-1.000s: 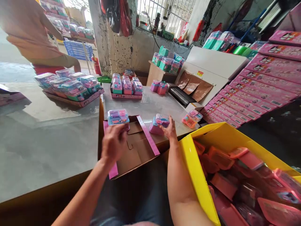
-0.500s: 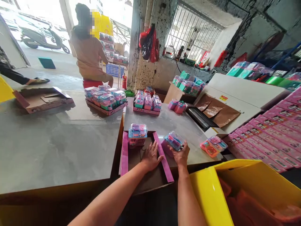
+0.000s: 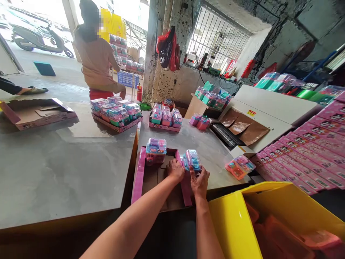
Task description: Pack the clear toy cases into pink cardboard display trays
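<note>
A flat cardboard tray with pink sides [image 3: 140, 172] lies at the table's near edge. One packaged toy set [image 3: 156, 150] stands in its far left corner. My right hand [image 3: 199, 181] is closed around another clear-lidded blue and pink toy pack [image 3: 192, 160], held tilted over the tray's right wall. My left hand [image 3: 175, 169] rests beside it on the tray's right side, fingers curled against the pack's left edge.
A yellow bin [image 3: 237, 223] of pink packs sits at my right. Loose packs [image 3: 239, 167] lie on the table; filled trays [image 3: 116, 114] [image 3: 165, 117] stand farther back. Pink flat boxes [image 3: 304, 151] are stacked right. A person [image 3: 94, 61] stands beyond the table. An empty tray [image 3: 35, 113] lies far left.
My right hand lifted the toy pack and brought it left over the tray's right wall. My left hand moved from the tray floor to meet it.
</note>
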Demonstrator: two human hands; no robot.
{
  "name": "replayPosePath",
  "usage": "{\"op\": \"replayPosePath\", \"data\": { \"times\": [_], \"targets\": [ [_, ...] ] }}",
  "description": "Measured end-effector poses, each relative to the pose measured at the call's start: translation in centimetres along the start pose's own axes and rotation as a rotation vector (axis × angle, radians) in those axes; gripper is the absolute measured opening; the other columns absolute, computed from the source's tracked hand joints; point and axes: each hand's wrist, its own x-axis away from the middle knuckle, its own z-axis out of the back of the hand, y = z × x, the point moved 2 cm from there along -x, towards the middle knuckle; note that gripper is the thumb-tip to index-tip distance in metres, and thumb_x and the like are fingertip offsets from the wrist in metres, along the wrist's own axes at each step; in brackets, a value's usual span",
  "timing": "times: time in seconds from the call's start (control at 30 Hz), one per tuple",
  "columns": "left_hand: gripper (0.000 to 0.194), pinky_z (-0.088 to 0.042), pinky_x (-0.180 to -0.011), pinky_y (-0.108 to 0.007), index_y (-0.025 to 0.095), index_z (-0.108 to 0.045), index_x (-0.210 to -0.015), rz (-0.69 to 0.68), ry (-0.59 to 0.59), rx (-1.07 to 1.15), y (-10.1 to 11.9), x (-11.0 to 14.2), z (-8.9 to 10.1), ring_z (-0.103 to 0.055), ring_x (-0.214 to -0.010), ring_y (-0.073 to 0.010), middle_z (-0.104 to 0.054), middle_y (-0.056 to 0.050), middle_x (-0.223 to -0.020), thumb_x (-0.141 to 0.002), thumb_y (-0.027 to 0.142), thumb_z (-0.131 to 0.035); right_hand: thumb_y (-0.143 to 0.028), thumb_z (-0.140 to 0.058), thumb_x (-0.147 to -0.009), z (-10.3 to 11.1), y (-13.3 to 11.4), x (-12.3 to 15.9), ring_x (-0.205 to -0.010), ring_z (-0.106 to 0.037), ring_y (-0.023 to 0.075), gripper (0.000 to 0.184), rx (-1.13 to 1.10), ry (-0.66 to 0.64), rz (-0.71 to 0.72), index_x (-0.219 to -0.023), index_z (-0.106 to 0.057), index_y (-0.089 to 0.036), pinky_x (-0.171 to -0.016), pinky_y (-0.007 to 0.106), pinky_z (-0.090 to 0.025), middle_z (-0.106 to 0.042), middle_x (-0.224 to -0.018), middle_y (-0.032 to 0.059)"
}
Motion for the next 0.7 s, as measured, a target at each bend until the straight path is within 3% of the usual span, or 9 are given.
{"op": "replayPosePath", "data": {
  "times": [0.17,0.4,0.57,0.7],
  "targets": [
    [0.038,-0.042,-0.101,-0.050,0.014,-0.067,-0.117,-0.027,-0.026,0.009,0.8,-1.1,-1.0,-0.046,-0.127,-0.0384,-0.055,-0.019,-0.138,-0.088,0.032,-0.051,-0.091,-0.040,-0.077,1.3,0.6,0.0,-0.107,-0.051,0.0386,0.085,0.123,0.134,-0.038,-0.103,-0.057,-0.012,-0.099,0.059,-0.042,-0.058,-0.104,0.0245],
    [0.042,-0.038,-0.107,-0.046,0.017,-0.061,-0.124,-0.098,-0.045,0.003,-0.1,-2.0,-1.3,-0.043,-0.134,-0.0334,-0.055,-0.015,-0.142,-0.095,0.041,-0.043,-0.094,-0.046,-0.071,3.3,1.7,-0.7,-0.077,-0.059,0.0271,0.071,0.075,0.052,-0.178,-0.079,-0.044,-0.023,-0.077,0.042,-0.050,-0.060,-0.081,0.0104],
    [0.037,-0.040,-0.106,-0.051,0.017,-0.066,-0.117,-0.136,-0.076,-0.012,-0.7,-2.6,-0.5,-0.045,-0.132,-0.0365,-0.057,-0.016,-0.139,-0.087,0.035,-0.054,-0.088,-0.050,-0.075,3.0,1.4,-0.4,-0.073,-0.061,0.0258,0.065,0.114,0.033,-0.173,-0.077,-0.043,-0.024,-0.071,0.037,-0.047,-0.063,-0.078,0.0103],
    [0.035,-0.040,-0.105,-0.054,0.019,-0.069,-0.114,-0.180,-0.106,-0.032,-1.7,-3.0,-0.1,-0.045,-0.132,-0.0378,-0.059,-0.014,-0.139,-0.084,0.028,-0.051,-0.084,-0.055,-0.075,2.3,1.1,-0.9,-0.072,-0.061,0.0253,0.062,0.045,-0.011,-0.233,-0.077,-0.046,-0.023,-0.070,0.036,-0.047,-0.063,-0.076,0.0094]
  ]
}}
